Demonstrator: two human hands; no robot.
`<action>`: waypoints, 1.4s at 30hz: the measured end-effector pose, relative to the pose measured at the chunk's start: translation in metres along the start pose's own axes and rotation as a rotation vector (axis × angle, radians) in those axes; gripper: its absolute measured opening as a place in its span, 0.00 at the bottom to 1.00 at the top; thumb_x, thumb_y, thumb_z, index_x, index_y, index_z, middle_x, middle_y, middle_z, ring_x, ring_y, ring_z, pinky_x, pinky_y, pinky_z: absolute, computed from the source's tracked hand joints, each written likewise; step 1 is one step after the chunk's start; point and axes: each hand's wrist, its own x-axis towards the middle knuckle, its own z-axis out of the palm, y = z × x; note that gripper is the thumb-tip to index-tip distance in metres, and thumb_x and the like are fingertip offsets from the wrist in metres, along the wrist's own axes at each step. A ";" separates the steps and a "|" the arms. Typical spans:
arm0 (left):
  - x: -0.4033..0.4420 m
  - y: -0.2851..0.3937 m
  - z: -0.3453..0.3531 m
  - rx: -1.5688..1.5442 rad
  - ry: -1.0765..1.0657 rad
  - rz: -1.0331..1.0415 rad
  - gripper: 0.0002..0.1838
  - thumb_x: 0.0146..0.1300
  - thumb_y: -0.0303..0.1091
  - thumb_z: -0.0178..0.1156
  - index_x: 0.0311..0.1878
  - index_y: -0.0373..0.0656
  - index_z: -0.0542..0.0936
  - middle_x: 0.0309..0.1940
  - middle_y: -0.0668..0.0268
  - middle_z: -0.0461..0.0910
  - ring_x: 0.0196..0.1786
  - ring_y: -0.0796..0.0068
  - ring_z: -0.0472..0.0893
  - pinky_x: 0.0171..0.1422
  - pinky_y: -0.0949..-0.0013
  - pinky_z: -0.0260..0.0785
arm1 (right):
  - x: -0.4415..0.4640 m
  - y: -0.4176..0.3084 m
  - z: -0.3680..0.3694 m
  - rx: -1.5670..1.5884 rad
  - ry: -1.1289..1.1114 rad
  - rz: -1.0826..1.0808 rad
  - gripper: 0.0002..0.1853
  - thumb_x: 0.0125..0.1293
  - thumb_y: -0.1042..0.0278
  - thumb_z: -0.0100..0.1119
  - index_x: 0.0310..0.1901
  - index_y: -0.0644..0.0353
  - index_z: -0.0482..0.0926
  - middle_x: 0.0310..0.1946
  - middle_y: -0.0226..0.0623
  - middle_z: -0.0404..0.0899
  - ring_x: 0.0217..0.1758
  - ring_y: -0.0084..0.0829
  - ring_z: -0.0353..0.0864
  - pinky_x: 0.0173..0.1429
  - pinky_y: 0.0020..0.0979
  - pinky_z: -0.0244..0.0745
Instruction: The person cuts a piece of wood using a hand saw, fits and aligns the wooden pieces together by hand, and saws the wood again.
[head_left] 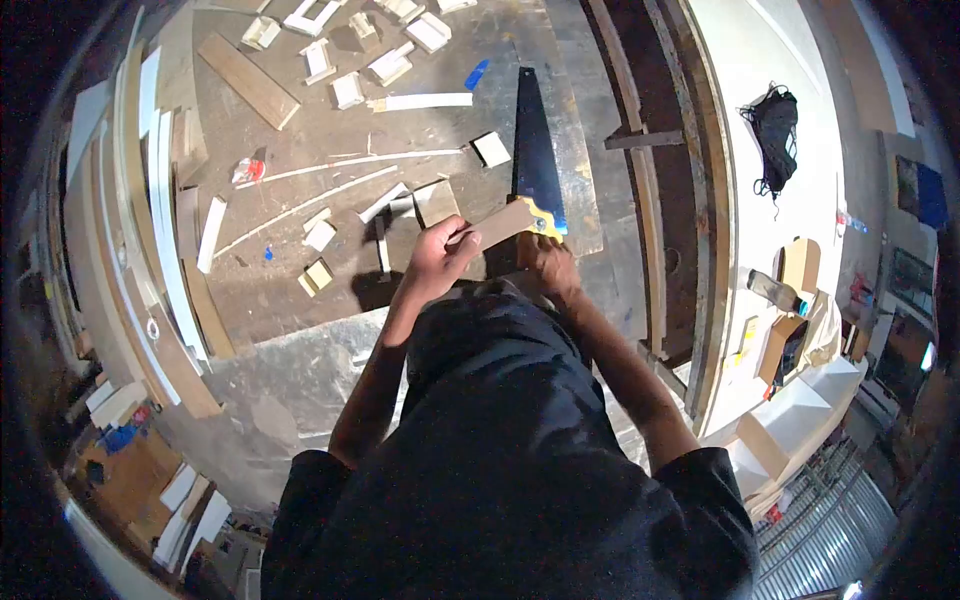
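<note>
Two hands are working: our left hand [440, 258] is pinching the brown strip [500, 226] near us, our right hand [548, 262] is gripping the saw [535, 150] to its right. We should be holding both steady.

Surface: brown, scuffed work surface [420, 130] on my head feed.
Far end: small pale wooden pieces [393, 65], scattered; wide plank [248, 80] to their left.
Middle: white strip [425, 101], blue piece [477, 74] near its right end.
Right: pale square block [491, 150].
</note>
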 end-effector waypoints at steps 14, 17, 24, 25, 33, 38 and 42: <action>0.047 0.014 0.045 0.151 0.057 0.156 0.14 0.72 0.40 0.62 0.44 0.36 0.78 0.29 0.54 0.82 0.31 0.64 0.82 0.39 0.60 0.75 | -0.077 0.029 -0.120 0.663 0.861 0.151 0.06 0.66 0.73 0.63 0.42 0.62 0.78 0.34 0.35 0.79 0.33 0.29 0.80 0.37 0.30 0.76; 0.085 -0.003 0.093 0.507 0.077 0.208 0.15 0.71 0.41 0.62 0.47 0.37 0.79 0.33 0.48 0.84 0.35 0.48 0.85 0.40 0.53 0.76 | -0.086 0.063 -0.147 0.925 0.930 0.256 0.07 0.76 0.68 0.59 0.45 0.61 0.73 0.34 0.33 0.80 0.35 0.20 0.79 0.40 0.23 0.74; 0.161 -0.052 0.200 0.816 0.019 0.299 0.13 0.70 0.42 0.61 0.47 0.43 0.81 0.50 0.56 0.74 0.57 0.52 0.72 0.61 0.44 0.63 | -0.016 0.214 -0.099 0.901 0.750 0.359 0.14 0.73 0.60 0.67 0.45 0.62 0.76 0.33 0.29 0.83 0.30 0.18 0.75 0.34 0.25 0.71; 0.165 -0.048 0.208 0.839 0.001 0.304 0.13 0.70 0.42 0.61 0.48 0.43 0.80 0.50 0.56 0.73 0.56 0.52 0.72 0.61 0.45 0.63 | -0.005 0.234 -0.086 0.805 0.728 0.342 0.13 0.74 0.60 0.67 0.45 0.62 0.77 0.33 0.28 0.82 0.30 0.17 0.75 0.34 0.24 0.71; 0.174 -0.036 0.228 0.827 -0.023 0.279 0.12 0.64 0.36 0.66 0.48 0.43 0.81 0.47 0.57 0.73 0.54 0.53 0.72 0.59 0.49 0.65 | 0.047 0.259 -0.064 1.266 0.087 0.274 0.22 0.62 0.55 0.79 0.44 0.66 0.81 0.35 0.31 0.85 0.36 0.24 0.79 0.43 0.31 0.76; 0.174 -0.039 0.245 0.559 0.225 0.145 0.13 0.59 0.35 0.70 0.45 0.43 0.79 0.43 0.58 0.75 0.50 0.51 0.73 0.58 0.51 0.66 | 0.051 0.266 -0.039 1.462 0.074 0.257 0.22 0.60 0.58 0.81 0.43 0.65 0.80 0.34 0.29 0.84 0.35 0.21 0.81 0.38 0.27 0.76; 0.176 -0.035 0.253 0.809 0.319 0.343 0.14 0.57 0.34 0.71 0.42 0.45 0.78 0.41 0.59 0.76 0.48 0.51 0.74 0.56 0.50 0.66 | 0.053 0.263 -0.056 1.255 0.230 0.355 0.25 0.58 0.57 0.82 0.46 0.66 0.78 0.34 0.33 0.86 0.35 0.23 0.83 0.40 0.29 0.78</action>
